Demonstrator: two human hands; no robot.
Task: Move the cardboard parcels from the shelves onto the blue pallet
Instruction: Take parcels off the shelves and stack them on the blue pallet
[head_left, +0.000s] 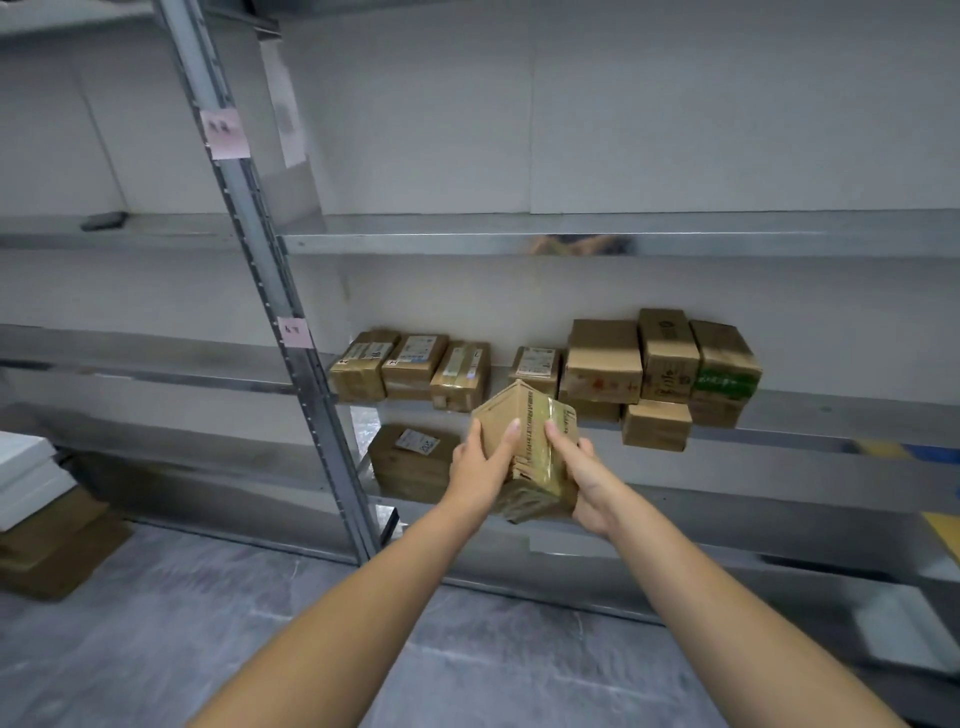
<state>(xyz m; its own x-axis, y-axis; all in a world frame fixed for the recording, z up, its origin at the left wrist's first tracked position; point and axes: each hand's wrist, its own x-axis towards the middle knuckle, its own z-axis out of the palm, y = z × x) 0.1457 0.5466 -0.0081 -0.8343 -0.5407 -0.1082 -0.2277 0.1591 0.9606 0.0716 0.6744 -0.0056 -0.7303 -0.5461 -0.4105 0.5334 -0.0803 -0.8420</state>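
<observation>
Fingers of the left hand and of the right hand curl round opposite sides of one taped cardboard parcel, held tilted in the air on the near side of the middle shelf. The glossy tape looks slippery, so it would be best to squeeze inward with both palms, thumbs on top, and draw the parcel straight toward the body before turning. Farther off, more parcels sit stacked on that shelf; the blue pallet is not plainly in view.

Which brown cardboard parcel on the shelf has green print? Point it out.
The rightmost brown cardboard parcel, in the top row; only it carries a green band on its front.
</observation>
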